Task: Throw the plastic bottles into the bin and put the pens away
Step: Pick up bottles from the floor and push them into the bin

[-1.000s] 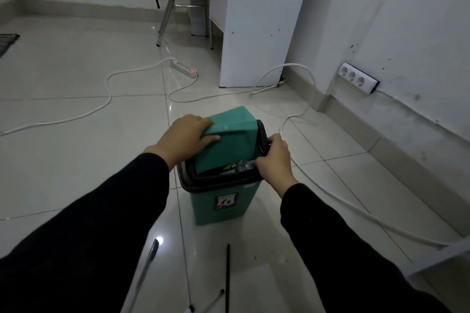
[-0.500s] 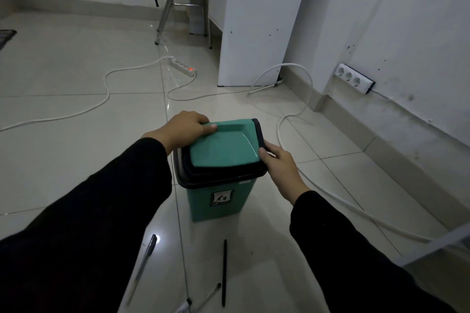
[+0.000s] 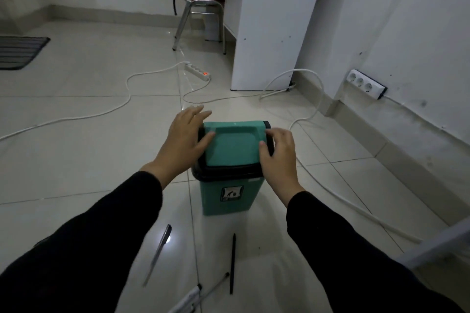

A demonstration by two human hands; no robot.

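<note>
A small green bin (image 3: 229,195) with a black rim stands on the tiled floor, its green swing lid (image 3: 232,145) level and closed. My left hand (image 3: 184,138) hovers at the lid's left edge with fingers spread. My right hand (image 3: 277,152) is at the lid's right edge, fingers loosely curled, holding nothing. No bottle shows; the bin's inside is hidden. Several pens lie on the floor in front: a clear one (image 3: 159,253), a black one (image 3: 232,263), a thin one (image 3: 216,284) and a white one (image 3: 189,298).
White cables (image 3: 101,112) snake across the floor to a power strip (image 3: 197,71) with a red light. A white cabinet (image 3: 269,28) and a metal chair (image 3: 201,15) stand behind. A wall socket bar (image 3: 366,84) is at the right; a dark mat (image 3: 17,52) lies far left.
The swing lid, tilted open a second ago with bottles showing inside, has swung level and closed. Both hands have lifted off the lid and opened.
</note>
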